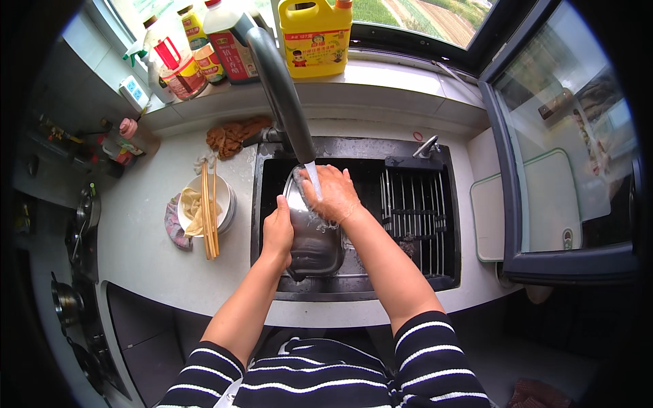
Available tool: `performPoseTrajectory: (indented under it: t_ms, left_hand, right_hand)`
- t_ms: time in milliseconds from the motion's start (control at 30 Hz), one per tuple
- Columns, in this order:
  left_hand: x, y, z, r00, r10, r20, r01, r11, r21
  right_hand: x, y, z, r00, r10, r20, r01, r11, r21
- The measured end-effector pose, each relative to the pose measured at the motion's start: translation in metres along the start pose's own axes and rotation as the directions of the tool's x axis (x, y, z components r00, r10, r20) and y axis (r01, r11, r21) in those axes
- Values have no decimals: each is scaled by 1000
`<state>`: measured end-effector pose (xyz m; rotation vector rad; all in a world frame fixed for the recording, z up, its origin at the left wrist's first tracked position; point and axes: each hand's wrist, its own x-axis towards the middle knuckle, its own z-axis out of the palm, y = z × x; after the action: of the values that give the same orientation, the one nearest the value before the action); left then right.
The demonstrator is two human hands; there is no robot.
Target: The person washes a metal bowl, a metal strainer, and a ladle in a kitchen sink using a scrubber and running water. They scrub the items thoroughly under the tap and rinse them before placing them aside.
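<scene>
Over the dark sink (326, 289), a rectangular metal pan (309, 245) is tilted under the tap. My left hand (277, 228) grips its left edge, thumb up along the side and the other fingers mostly hidden behind it. Water (313, 178) runs from the grey faucet (286, 102) onto the pan and my right hand (331, 192). That hand lies on the pan's upper part, fingers stretched out and wet. Whether anything small is under its palm is hidden.
Left of the sink, white bowls (228, 211) hold a cloth (193, 207), with wooden chopsticks (209, 224) across them. A metal rack (418, 217) fills the sink's right side. Bottles and a yellow jug (316, 51) line the sill. An open window pane (564, 170) juts in at right.
</scene>
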<state>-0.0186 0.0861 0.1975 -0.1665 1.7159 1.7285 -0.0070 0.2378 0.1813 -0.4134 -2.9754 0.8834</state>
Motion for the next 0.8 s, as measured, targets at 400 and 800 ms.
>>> performPoseTrajectory:
  t_ms: [400, 800]
  left_hand:
    - [13, -6, -59, 975, -198, -100, 154, 928, -338]
    - [7, -19, -31, 982, -171, 75, 187, 924, -333]
  right_hand:
    - [-86, 93, 89, 919, 388, 67, -120, 115, 986]
    - [-68, 83, 54, 966, 221, -133, -148, 898, 415]
